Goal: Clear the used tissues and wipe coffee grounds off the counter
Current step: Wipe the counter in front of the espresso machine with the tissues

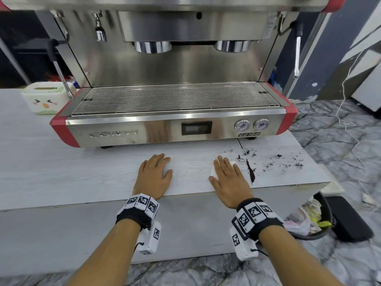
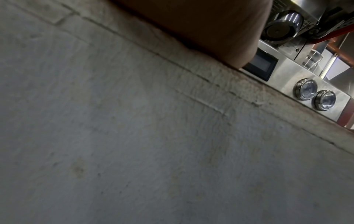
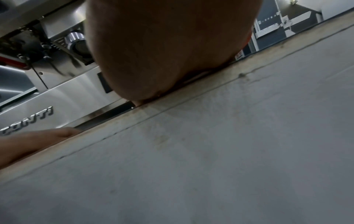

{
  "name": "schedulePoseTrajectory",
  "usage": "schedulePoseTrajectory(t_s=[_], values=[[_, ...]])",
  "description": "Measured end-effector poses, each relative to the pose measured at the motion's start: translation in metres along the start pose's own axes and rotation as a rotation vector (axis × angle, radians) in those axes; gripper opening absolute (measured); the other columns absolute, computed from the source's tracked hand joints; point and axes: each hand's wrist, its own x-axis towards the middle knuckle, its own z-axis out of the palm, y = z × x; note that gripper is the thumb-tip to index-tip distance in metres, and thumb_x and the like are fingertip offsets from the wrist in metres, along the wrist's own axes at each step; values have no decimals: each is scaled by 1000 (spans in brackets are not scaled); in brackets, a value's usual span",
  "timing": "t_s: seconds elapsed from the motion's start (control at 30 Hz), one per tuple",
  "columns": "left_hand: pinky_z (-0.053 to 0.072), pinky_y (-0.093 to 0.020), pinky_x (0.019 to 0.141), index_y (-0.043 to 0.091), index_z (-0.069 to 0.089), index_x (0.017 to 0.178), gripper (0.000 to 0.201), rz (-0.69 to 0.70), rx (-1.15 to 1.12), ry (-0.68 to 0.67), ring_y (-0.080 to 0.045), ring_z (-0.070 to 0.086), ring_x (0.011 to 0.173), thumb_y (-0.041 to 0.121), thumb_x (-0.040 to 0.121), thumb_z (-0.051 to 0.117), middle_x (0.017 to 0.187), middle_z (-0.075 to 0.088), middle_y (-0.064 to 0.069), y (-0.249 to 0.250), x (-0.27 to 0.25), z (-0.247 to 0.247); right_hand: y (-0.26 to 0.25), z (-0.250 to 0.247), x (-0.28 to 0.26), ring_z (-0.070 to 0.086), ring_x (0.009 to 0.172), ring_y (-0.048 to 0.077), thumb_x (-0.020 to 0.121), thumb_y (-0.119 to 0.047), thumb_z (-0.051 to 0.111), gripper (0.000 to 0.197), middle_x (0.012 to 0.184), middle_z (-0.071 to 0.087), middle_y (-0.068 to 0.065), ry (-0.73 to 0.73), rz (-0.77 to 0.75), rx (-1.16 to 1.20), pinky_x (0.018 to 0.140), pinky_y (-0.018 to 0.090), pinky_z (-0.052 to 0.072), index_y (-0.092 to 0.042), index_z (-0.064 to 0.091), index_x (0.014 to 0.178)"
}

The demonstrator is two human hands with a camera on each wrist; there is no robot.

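Both hands lie flat, palms down, on the pale wood-grain counter [image 1: 82, 174] in front of an espresso machine. My right hand [image 1: 226, 172] presses a white tissue [image 1: 212, 172], mostly hidden beneath its straight fingers. Just right of it lies a dark streak of coffee grounds [image 1: 250, 171], with more specks [image 1: 284, 162] scattered toward the counter's right end. My left hand [image 1: 154, 170] rests on bare counter and holds nothing. In the wrist views only the heel of each hand, left [image 2: 201, 30] and right [image 3: 168, 53], shows above the counter's front face.
The steel and red espresso machine [image 1: 175, 129] stands close behind the hands. A white tissue box with a cartoon face [image 1: 44, 98] sits at the back left. A black bin [image 1: 321, 215] with rubbish stands on the floor below the counter's right end.
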Motion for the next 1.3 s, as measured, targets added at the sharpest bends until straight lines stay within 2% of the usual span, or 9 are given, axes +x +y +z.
schedulePoseTrajectory(t_s=[0.17, 0.27, 0.43, 0.57, 0.67, 0.83, 1.0, 1.13, 1.3], values=[[11, -37, 119, 26, 41, 138, 47, -7, -4, -18, -17, 23, 142, 38, 92, 39, 151, 33, 2, 0, -1, -1, 32, -7, -7, -11, 148, 16, 99, -47, 9, 65, 161, -11, 2, -7, 77, -1, 120, 34, -8, -13, -5, 152], [13, -38, 119, 27, 42, 137, 55, -14, 3, -30, -17, 24, 142, 43, 85, 33, 151, 34, 3, 0, 0, 0, 46, -10, -8, -10, 149, 16, 101, -45, 15, 64, 161, -9, 3, -10, 103, 5, 121, 35, -6, -13, -4, 153], [18, -39, 117, 27, 47, 133, 54, -45, -40, -21, -17, 32, 138, 43, 82, 39, 147, 40, 3, -2, 5, 0, 53, -15, -5, -12, 148, 18, 101, -44, 16, 64, 162, -9, 5, 25, 144, 53, 120, 36, -8, -11, -3, 153], [22, -37, 113, 26, 51, 129, 54, -49, -56, 11, -18, 40, 130, 43, 78, 42, 140, 47, 4, 8, 9, -4, 45, -19, 8, -12, 148, 20, 99, -47, 9, 66, 161, -10, 5, 66, 65, 36, 120, 37, -8, -11, -4, 153], [24, -36, 112, 24, 50, 130, 52, -21, -74, 41, -19, 41, 129, 39, 80, 43, 138, 48, 3, 26, 15, 0, 30, -24, 24, -11, 149, 21, 89, -56, -1, 78, 162, -7, 6, 62, -19, 61, 119, 37, -7, -11, -1, 153], [23, -35, 114, 24, 46, 134, 47, 1, -58, 23, -18, 37, 133, 34, 88, 46, 143, 44, 2, 52, 29, 20, 9, -28, 52, -6, 149, 22, 101, -41, 21, 62, 162, -2, 8, 48, -90, 94, 121, 40, -3, -12, 3, 153], [21, -35, 114, 26, 45, 135, 54, -7, -17, -15, -16, 33, 136, 42, 84, 34, 146, 40, 2, 59, 36, 34, 1, -14, 67, -5, 149, 22, 101, -44, 23, 61, 162, -2, 7, -36, -110, 138, 121, 41, -4, -20, 3, 153], [18, -37, 116, 28, 39, 138, 66, 23, 72, -35, -14, 28, 138, 52, 81, 17, 149, 36, 4, 57, 35, 37, 0, -8, 74, -7, 149, 20, 100, -45, 21, 64, 162, -5, 6, -27, -100, 81, 120, 42, -6, -17, 1, 153], [14, -34, 117, 30, 35, 141, 67, 33, 86, -49, -13, 24, 141, 53, 82, 15, 152, 31, 6, 55, 34, 37, 11, -11, 82, -3, 149, 20, 101, -42, 21, 63, 162, 1, 6, 13, -67, 49, 121, 44, -2, -11, 3, 153]])
